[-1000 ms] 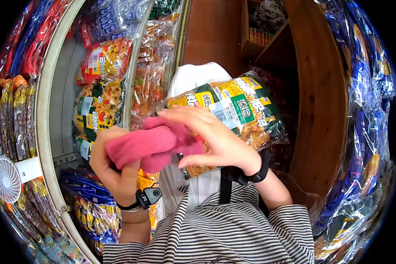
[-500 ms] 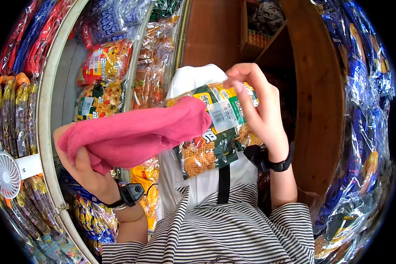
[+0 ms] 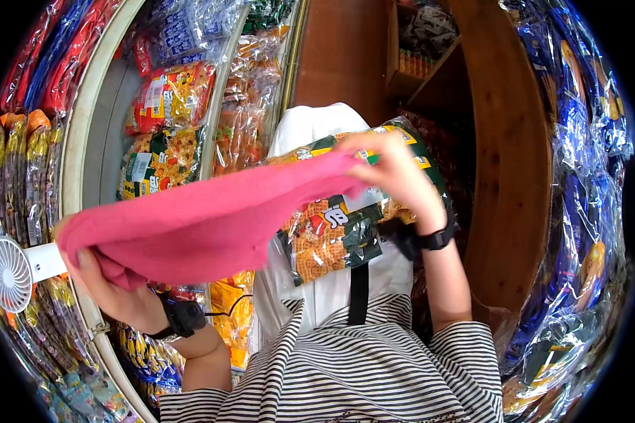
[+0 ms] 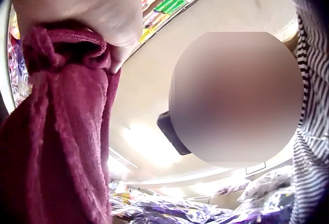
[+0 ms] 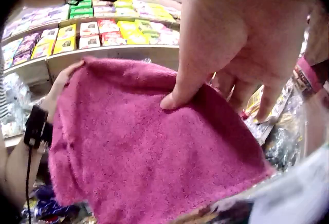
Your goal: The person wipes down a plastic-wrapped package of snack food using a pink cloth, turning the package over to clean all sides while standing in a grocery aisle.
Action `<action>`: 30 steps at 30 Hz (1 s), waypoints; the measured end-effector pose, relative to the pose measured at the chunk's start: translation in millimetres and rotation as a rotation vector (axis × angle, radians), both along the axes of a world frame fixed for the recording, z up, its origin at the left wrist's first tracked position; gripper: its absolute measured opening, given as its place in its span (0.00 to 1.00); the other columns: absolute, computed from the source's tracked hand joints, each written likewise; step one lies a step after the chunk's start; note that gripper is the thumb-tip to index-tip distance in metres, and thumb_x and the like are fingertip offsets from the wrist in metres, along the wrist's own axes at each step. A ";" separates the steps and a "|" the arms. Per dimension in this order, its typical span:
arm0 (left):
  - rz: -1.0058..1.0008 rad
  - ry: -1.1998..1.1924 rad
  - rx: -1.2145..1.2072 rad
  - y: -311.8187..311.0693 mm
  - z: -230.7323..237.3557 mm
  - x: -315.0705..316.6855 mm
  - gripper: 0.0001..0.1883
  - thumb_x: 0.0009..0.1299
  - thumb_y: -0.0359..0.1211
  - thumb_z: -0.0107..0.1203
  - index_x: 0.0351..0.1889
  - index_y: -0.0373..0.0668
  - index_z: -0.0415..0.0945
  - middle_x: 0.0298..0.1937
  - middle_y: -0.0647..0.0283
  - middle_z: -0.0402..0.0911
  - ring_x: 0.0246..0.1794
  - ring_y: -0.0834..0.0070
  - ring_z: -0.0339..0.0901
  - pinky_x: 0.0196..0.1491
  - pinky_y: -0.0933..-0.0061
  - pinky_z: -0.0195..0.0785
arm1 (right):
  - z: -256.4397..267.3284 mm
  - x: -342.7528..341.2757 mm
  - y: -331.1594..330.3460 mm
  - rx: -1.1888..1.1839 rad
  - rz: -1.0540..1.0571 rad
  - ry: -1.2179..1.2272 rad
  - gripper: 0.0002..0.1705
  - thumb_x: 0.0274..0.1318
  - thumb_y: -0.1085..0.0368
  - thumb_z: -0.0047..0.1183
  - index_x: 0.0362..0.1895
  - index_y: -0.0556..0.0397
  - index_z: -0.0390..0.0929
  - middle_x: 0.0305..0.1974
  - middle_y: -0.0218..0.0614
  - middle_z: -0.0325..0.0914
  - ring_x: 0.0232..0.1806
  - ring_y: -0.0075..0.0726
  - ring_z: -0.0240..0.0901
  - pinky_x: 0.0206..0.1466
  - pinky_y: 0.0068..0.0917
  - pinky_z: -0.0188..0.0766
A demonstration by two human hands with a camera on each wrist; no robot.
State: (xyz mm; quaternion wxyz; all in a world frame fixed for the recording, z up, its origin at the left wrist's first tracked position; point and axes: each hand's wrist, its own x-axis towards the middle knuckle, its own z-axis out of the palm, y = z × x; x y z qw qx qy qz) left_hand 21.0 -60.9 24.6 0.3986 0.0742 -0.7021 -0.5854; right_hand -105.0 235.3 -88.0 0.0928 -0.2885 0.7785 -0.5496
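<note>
Pink cloth (image 3: 204, 222) is held up between both hands, stretched out in front of the person, its right part overlapping the green-and-yellow snack bag (image 3: 324, 247) that lies on the white clothing (image 3: 310, 123) over the lap. Left hand (image 3: 109, 295) grips the left end, thumb on the near side, cloth bunched there; left wrist view has folds hanging from the hand. Right hand (image 3: 402, 180) pinches the other end, a bit blurred in head view; right wrist view puts its thumb flat on the cloth, other fingers past the edge, partly hidden. Right end sits higher in head view than left. White fan (image 3: 8, 273) just beside the left hand. Red snack bag (image 3: 173, 99) on the shelf beyond the cloth. Wooden panel (image 3: 508, 176) to the right, blue packets (image 3: 578, 204) past it
</note>
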 end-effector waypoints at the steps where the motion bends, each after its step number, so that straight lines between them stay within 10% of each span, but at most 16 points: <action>1: 0.026 -0.001 0.044 2.9 1.5 -5.9 0.21 0.76 0.42 0.46 0.60 0.37 0.68 0.49 0.60 0.76 0.45 0.77 0.75 0.48 0.74 0.69 | 10.4 -4.9 12.5 -0.122 -0.014 -0.115 0.09 0.49 0.72 0.61 0.37 0.59 0.82 0.29 0.39 0.83 0.34 0.29 0.81 0.37 0.25 0.75; 8: -0.305 -0.311 -0.057 -0.4 -25.8 -20.3 0.17 0.74 0.38 0.51 0.52 0.32 0.71 0.41 0.64 0.75 0.40 0.81 0.73 0.46 0.81 0.64 | 77.6 0.8 80.4 0.053 -0.263 0.040 0.04 0.55 0.72 0.56 0.34 0.62 0.78 0.22 0.29 0.74 0.15 0.16 0.65 0.17 0.15 0.58; 16: -0.616 -0.590 0.348 5.5 -57.9 -38.3 0.14 0.73 0.32 0.52 0.52 0.32 0.72 0.47 0.61 0.79 0.42 0.80 0.76 0.46 0.81 0.68 | 66.3 3.2 120.1 0.217 -0.141 0.010 0.10 0.54 0.67 0.59 0.34 0.63 0.75 0.25 0.38 0.73 0.27 0.28 0.68 0.34 0.25 0.68; 23: -0.581 -0.864 0.196 10.3 -186.7 -68.4 0.20 0.73 0.28 0.54 0.61 0.35 0.66 0.49 0.58 0.78 0.45 0.78 0.77 0.49 0.79 0.71 | -43.5 2.1 119.0 0.558 -0.572 0.044 0.25 0.53 0.61 0.64 0.53 0.55 0.73 0.47 0.49 0.73 0.46 0.53 0.73 0.50 0.38 0.72; 30: -0.511 -0.839 0.080 0.7 -188.7 -52.5 0.32 0.68 0.27 0.60 0.69 0.45 0.57 0.43 0.60 0.76 0.40 0.80 0.77 0.42 0.80 0.72 | -22.9 39.5 103.8 0.400 -0.598 0.039 0.21 0.49 0.61 0.66 0.44 0.56 0.73 0.43 0.43 0.70 0.46 0.51 0.69 0.49 0.40 0.69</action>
